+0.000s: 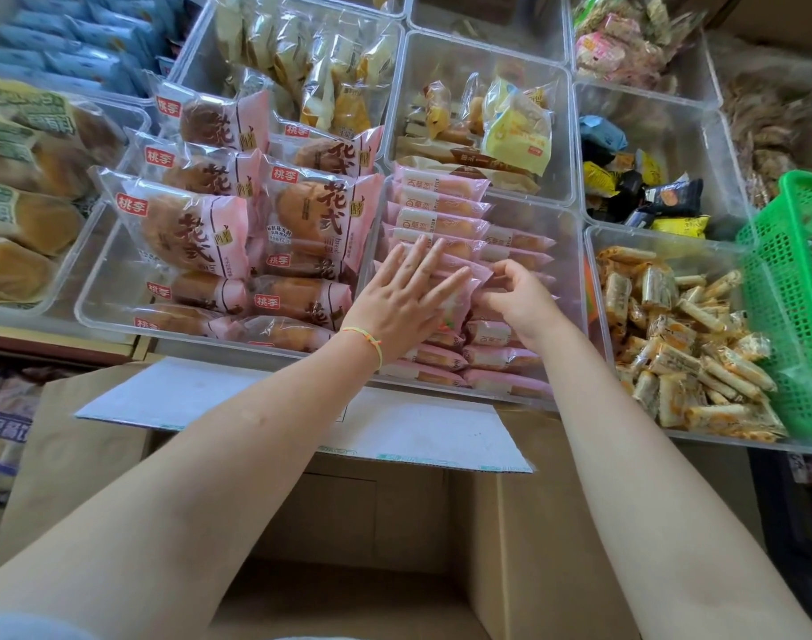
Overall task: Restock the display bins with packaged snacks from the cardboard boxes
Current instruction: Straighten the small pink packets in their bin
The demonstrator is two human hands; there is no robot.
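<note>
A clear plastic display bin (575, 288) in the middle of the shelf holds rows of small pink snack packets (441, 203). My left hand (408, 297) lies flat on the packets with straight fingers, pressing them down. My right hand (517, 295) is beside it over the same bin, its fingers curled round a pink packet (480, 300). Below my arms stands an open cardboard box (395, 524) with its flaps up; what is inside it is hidden.
Left of this bin is a clear bin of large pink bread packs (219, 233). To the right is a bin of orange-and-white roll snacks (681, 344) and a green plastic basket (796, 288). Further bins of mixed snacks fill the back.
</note>
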